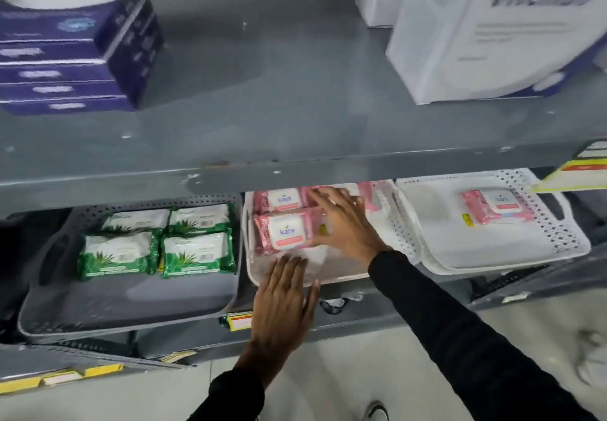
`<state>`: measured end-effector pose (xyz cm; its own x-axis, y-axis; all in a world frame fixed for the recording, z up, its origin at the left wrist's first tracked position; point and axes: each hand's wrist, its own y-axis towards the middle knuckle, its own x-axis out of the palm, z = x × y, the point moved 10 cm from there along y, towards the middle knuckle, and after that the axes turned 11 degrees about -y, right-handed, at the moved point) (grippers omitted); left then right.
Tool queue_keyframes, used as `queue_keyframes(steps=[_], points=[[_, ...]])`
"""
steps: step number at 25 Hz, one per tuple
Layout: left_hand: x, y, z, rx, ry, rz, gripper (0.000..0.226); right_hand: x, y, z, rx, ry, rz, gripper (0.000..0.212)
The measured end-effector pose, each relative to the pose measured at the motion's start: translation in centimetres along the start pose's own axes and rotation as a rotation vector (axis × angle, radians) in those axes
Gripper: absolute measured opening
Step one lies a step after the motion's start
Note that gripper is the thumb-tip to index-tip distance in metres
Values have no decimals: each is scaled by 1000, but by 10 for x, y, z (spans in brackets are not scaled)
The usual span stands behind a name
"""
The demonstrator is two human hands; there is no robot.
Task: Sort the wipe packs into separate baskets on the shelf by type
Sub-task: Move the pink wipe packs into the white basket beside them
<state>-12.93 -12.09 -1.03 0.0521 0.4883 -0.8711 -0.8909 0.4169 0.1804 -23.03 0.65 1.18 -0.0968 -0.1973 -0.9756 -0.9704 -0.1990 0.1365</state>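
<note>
Three baskets stand on the lower shelf. The grey basket (pixel 49 315) on the left holds several green aloe wipe packs (pixel 116 254). The pale pink middle basket (pixel 328 277) holds pink Kara wipe packs (pixel 282 230). The white basket (pixel 565 243) on the right holds one pink Kara pack (pixel 496 207). My right hand (pixel 345 223) reaches into the middle basket, fingers spread flat on the pink packs. My left hand (pixel 282 302) lies open over the middle basket's front rim, holding nothing.
The upper shelf (pixel 262 98) overhangs the baskets, carrying a stack of dark blue boxes (pixel 69 55) at left and large white packages (pixel 492 32) at right. Yellow price labels (pixel 239 322) line the shelf edges. Pale floor lies below.
</note>
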Motion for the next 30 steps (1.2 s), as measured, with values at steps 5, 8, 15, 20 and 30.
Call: queue_keyframes(steps=[5, 8, 15, 20, 30], points=[[45, 36, 87, 86, -87, -29, 50, -61, -67, 198, 290, 54, 8, 93], [81, 55, 142, 98, -66, -55, 55, -64, -114, 321, 442, 28, -160, 98], [114, 76, 166, -82, 90, -52, 58, -28, -127, 420, 342, -101, -327, 110], [112, 77, 168, -89, 126, -1, 50, -38, -121, 419, 322, -97, -206, 94], [41, 38, 65, -214, 131, 115, 58, -89, -65, 205, 177, 432, 122, 62]])
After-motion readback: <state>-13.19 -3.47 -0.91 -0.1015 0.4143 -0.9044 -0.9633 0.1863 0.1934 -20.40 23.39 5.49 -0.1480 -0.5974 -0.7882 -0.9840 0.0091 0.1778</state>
